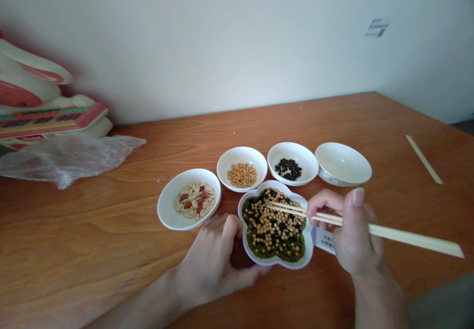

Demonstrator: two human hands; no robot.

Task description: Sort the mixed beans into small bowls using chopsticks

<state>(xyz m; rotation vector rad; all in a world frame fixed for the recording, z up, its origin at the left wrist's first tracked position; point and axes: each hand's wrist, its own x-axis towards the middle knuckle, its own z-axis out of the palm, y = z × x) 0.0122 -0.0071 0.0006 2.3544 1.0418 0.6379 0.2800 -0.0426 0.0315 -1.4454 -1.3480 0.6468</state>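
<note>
My right hand (357, 232) is closed around a pair of light wooden chopsticks (411, 237). Their tips rest among the mixed beans (276, 223), yellow, black and green, in a flower-shaped bowl (310, 240) with a pale purple rim. Against the left side of this bowl, my left hand (213, 257) grips the wall, its thumb at the front edge and its fingers curled behind. Just beyond the left hand, a white bowl (166, 205) holds peanuts (194, 200), some with red skins. Farther back are soybeans (242, 175) in one white bowl (223, 163) and black beans (289, 169) in another white bowl (311, 168).
A white bowl (344, 161) with nothing visible inside stands at the back right. A wooden strip (424, 159) lies farther right. A clear plastic bag (74, 156) and a pink-and-white rabbit figure (48, 106) occupy the left. Behind the wooden table (111, 230) is a wall.
</note>
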